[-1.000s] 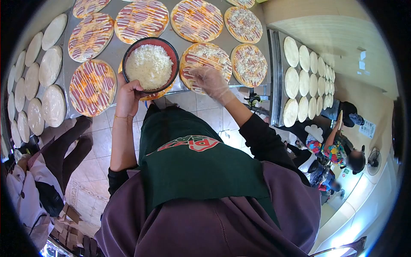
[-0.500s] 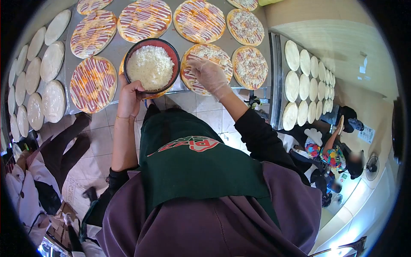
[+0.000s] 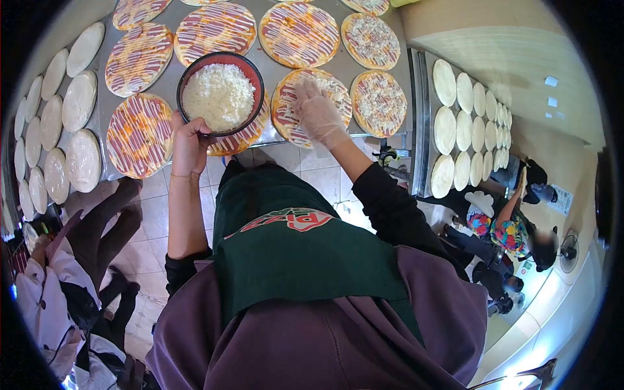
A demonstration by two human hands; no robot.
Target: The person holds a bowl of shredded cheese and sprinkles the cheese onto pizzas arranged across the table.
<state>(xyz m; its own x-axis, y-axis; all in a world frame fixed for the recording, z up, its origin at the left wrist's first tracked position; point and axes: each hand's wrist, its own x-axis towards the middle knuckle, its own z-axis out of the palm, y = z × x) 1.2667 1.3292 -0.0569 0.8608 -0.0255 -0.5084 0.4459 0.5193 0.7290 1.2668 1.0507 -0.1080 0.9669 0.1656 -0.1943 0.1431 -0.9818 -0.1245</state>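
My left hand grips the rim of a round bowl, black outside and red inside, with the thumb over its near edge. White grated cheese fills much of the bowl. In a clear plastic glove, my right hand is over a pizza with white sauce stripes and some cheese on its far right part. Its fingers stretch out above the topping, and I see nothing held in them. Partly under the bowl lies another striped pizza. To the right, a pizza is covered in cheese.
Several striped pizzas lie farther back on the metal table. Plain dough rounds stand at the left, and more dough rounds fill a right-hand table. People are at the right; another person is at lower left.
My right hand has shifted slightly left, its fingers going from bunched to more stretched over the pizza. The bowl in my left hand has moved a little left and away from me.
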